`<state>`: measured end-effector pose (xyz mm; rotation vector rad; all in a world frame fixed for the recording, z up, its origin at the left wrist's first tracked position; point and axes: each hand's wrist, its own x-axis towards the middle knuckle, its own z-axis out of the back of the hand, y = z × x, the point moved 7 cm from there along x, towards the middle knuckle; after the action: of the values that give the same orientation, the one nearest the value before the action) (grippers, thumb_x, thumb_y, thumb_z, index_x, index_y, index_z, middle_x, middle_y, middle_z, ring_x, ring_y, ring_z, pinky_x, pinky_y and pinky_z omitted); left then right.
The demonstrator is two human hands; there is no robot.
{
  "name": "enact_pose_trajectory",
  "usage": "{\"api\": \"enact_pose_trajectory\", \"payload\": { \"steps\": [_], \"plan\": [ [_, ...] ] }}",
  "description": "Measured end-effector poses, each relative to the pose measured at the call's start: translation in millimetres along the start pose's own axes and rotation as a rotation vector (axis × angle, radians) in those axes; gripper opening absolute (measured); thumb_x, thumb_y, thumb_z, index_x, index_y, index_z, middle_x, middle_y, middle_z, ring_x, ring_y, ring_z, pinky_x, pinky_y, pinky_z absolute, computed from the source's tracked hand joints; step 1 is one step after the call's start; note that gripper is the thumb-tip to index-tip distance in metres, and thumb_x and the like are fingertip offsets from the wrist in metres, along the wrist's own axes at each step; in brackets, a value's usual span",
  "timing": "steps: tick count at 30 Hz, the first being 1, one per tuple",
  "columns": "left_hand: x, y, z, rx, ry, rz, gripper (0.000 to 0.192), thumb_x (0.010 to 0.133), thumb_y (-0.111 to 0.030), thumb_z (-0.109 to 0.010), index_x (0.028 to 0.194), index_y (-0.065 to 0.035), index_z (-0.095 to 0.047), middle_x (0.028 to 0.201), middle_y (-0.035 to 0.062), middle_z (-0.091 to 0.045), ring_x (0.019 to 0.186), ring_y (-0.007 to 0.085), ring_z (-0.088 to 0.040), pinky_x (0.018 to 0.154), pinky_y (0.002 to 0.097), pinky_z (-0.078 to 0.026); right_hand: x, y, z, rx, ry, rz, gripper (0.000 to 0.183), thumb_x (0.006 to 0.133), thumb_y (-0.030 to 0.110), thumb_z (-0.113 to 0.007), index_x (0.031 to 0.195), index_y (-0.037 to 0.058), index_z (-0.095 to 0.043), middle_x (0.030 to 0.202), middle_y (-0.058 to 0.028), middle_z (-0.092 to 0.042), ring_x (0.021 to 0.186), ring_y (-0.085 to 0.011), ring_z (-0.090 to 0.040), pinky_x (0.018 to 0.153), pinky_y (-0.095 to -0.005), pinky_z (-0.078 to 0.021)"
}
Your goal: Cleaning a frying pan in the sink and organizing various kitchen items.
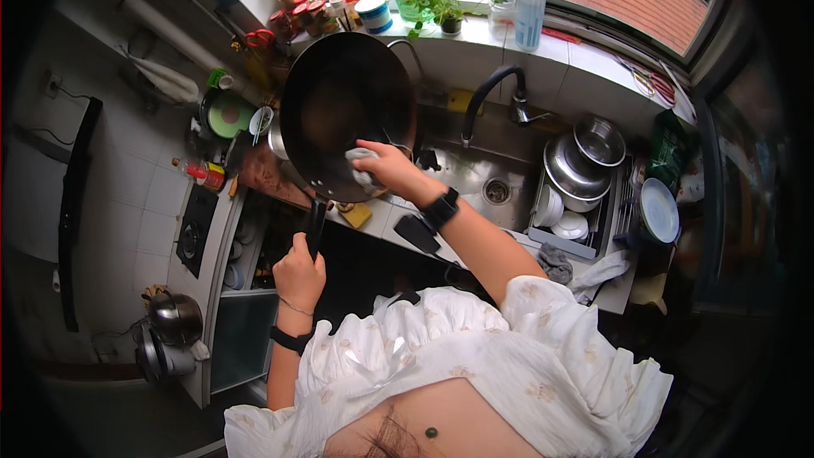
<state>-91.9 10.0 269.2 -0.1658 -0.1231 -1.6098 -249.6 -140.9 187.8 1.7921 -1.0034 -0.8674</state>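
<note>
My left hand is closed around the black handle of a large dark wok. The wok is raised over the counter's left part, its inside facing me. In my right hand is a bunched pale cloth, pressed against the wok's lower right inner wall near the rim. A yellow sponge lies on the counter edge below the wok. Beneath my right wrist, a black spatula rests at the counter's front edge. Part of the cloth is hidden by my fingers.
Right of the wok are a steel sink and a black faucet. A dish rack holds steel bowls and white dishes. Jars, a potted plant and a blue-capped bottle line the windowsill. A gas hob is at left.
</note>
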Motion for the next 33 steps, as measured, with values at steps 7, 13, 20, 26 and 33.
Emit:
{"api": "enact_pose_trajectory", "payload": {
  "steps": [7,13,20,26,33],
  "plan": [
    [10,-26,17,0.147,-0.003,-0.204,0.039,0.068,-0.009,-0.069,0.102,-0.0012,-0.050,0.073,0.0167,-0.061,0.065,0.0345,-0.062,0.058,0.0408,-0.050,29,32,-16,0.164,0.092,-0.078,0.066,0.082,0.021,-0.061,0.142,0.0132,-0.034,0.126,-0.0082,-0.052,0.109,-0.0206,-0.050,0.084,-0.0443,-0.0429],
    [26,-34,31,0.263,0.012,-0.322,0.039,0.066,-0.008,-0.071,0.098,-0.0009,-0.050,0.073,0.0141,-0.059,0.063,0.0327,-0.061,0.057,0.0390,-0.050,17,59,-26,0.495,0.222,0.137,0.063,0.085,0.011,-0.057,0.142,0.0170,-0.032,0.100,-0.0007,-0.058,0.083,-0.0094,-0.056,0.065,-0.0263,-0.0461],
    [32,-40,36,0.171,-0.029,-0.276,0.035,0.066,-0.007,-0.071,0.092,-0.0036,-0.049,0.072,0.0143,-0.060,0.065,0.0333,-0.062,0.057,0.0400,-0.051,28,60,-30,0.462,0.210,0.160,0.068,0.082,0.011,-0.059,0.143,0.0204,-0.031,0.089,0.0001,-0.055,0.068,-0.0105,-0.051,0.053,-0.0260,-0.0386],
    [23,-10,2,0.089,0.043,-0.185,0.033,0.067,-0.009,-0.069,0.095,-0.0048,-0.051,0.074,0.0160,-0.063,0.069,0.0351,-0.063,0.061,0.0423,-0.051,14,18,-14,0.284,0.117,0.073,0.061,0.081,0.019,-0.061,0.138,0.0179,-0.040,0.105,-0.0045,-0.057,0.089,-0.0161,-0.053,0.072,-0.0384,-0.0430],
    [-28,61,-51,-0.267,0.175,0.056,0.020,0.066,-0.012,-0.062,0.084,-0.0043,-0.058,0.073,0.0202,-0.062,0.071,0.0395,-0.061,0.064,0.0438,-0.049,-94,-46,112,0.415,-0.370,0.077,0.045,0.082,0.015,-0.059,0.125,0.0096,-0.048,0.099,-0.0051,-0.059,0.081,-0.0150,-0.060,0.066,-0.0320,-0.0506]
  ]
}}
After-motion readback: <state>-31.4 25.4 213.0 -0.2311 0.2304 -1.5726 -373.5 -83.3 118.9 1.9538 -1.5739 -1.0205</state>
